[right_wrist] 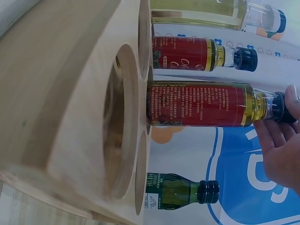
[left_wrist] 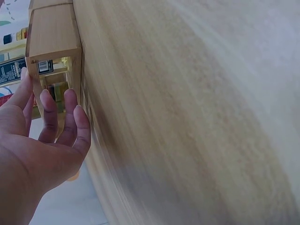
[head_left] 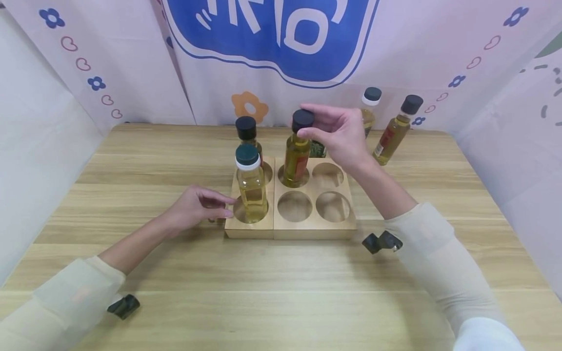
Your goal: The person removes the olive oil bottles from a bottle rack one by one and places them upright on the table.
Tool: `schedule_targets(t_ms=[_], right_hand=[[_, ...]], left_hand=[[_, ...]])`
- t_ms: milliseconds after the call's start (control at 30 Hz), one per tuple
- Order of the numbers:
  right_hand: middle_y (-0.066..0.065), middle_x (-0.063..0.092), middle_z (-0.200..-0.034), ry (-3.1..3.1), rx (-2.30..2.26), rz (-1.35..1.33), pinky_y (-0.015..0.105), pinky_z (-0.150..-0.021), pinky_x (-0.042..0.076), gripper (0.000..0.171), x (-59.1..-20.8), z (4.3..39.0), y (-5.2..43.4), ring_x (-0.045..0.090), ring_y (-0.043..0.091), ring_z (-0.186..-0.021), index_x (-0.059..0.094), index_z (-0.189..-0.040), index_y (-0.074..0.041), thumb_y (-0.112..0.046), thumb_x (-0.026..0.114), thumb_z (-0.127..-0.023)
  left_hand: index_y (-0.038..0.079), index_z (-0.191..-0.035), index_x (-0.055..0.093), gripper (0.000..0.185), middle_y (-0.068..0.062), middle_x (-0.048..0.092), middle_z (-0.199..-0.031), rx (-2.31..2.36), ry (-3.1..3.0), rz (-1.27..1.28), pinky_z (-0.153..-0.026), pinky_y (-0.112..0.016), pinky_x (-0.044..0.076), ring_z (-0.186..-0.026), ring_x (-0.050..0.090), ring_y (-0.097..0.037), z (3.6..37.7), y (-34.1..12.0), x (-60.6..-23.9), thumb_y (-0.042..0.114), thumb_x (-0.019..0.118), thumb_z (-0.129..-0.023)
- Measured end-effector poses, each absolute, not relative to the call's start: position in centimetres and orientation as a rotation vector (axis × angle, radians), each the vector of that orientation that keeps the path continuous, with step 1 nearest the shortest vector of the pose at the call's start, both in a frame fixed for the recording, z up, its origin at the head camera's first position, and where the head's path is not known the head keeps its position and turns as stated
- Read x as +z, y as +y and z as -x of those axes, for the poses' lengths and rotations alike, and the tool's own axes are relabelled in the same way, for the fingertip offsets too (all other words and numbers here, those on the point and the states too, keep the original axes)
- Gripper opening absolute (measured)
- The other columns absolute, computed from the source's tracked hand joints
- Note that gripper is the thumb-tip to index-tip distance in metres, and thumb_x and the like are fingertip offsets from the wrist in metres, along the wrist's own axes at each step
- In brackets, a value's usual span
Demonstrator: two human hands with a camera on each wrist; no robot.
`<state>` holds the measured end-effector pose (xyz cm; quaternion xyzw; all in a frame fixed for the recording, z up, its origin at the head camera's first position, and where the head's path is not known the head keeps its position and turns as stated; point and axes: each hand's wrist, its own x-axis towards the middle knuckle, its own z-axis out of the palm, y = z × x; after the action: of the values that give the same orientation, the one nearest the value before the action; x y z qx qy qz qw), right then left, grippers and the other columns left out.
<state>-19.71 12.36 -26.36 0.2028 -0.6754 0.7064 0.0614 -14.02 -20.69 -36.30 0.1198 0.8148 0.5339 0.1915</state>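
Observation:
My right hand (head_left: 338,136) pinches the black cap of an olive oil bottle (right_wrist: 201,104) with a red label. The bottle stands upright in a back hole of the wooden bottle holder (head_left: 316,233). At the holder's left end is my left hand (left_wrist: 51,136), fingers loosely bent, fingertips right at the edge. Close by in the front left hole stands a clear bottle of pale oil (head_left: 252,190) with a green cap. Behind it, in the back left hole, is another red-labelled bottle (right_wrist: 183,54), partly hidden in the head view.
Behind the holder stands a dark green bottle (right_wrist: 176,191). Farther right at the back are a green-capped bottle (head_left: 368,117) and a black-capped, red-labelled bottle (head_left: 392,136). A printed cloth (head_left: 131,58) hangs behind the wooden table (head_left: 272,297).

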Motion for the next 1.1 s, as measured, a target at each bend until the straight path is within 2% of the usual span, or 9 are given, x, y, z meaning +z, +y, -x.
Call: schedule_targets(t_ms=[500, 833, 1100], right_hand=[[0.021, 0.075, -0.111, -1.930, 2.183, -0.585, 0.032, -0.095, 0.058, 0.044, -25.7, 19.6, 12.3, 0.077, 0.017, -0.096, 0.063, -0.126, 0.018, 0.022, 0.073, -0.083], [0.020, 0.075, -0.111, -1.909, 2.163, -0.564, 0.033, -0.095, 0.058, 0.042, -25.4, 19.5, 12.3, 0.077, 0.019, -0.099, 0.068, -0.125, 0.011, 0.020, 0.074, -0.084], [0.017, 0.078, -0.105, -1.820, 2.215, -0.567, 0.033, -0.092, 0.060, 0.039, -25.2, 19.6, 12.1, 0.077, 0.021, -0.095, 0.072, -0.120, 0.008, 0.021, 0.075, -0.083]], left_hand=[[-0.007, -0.118, 0.072, 0.035, -0.018, 0.076, -0.107, 1.525, 2.278, -0.347, -0.068, -0.030, 0.061, -0.081, 0.071, -0.019, 14.1, -20.8, -36.5, 0.007, 0.083, -0.088], [-0.006, -0.119, 0.072, 0.037, -0.013, 0.077, -0.104, 1.508, 2.273, -0.303, -0.066, -0.029, 0.059, -0.078, 0.067, -0.018, 14.0, -20.7, -36.2, 0.009, 0.084, -0.087], [-0.005, -0.118, 0.073, 0.037, -0.015, 0.076, -0.110, 1.501, 2.279, -0.298, -0.066, -0.029, 0.059, -0.078, 0.067, -0.018, 14.0, -20.7, -36.2, 0.010, 0.084, -0.087]])
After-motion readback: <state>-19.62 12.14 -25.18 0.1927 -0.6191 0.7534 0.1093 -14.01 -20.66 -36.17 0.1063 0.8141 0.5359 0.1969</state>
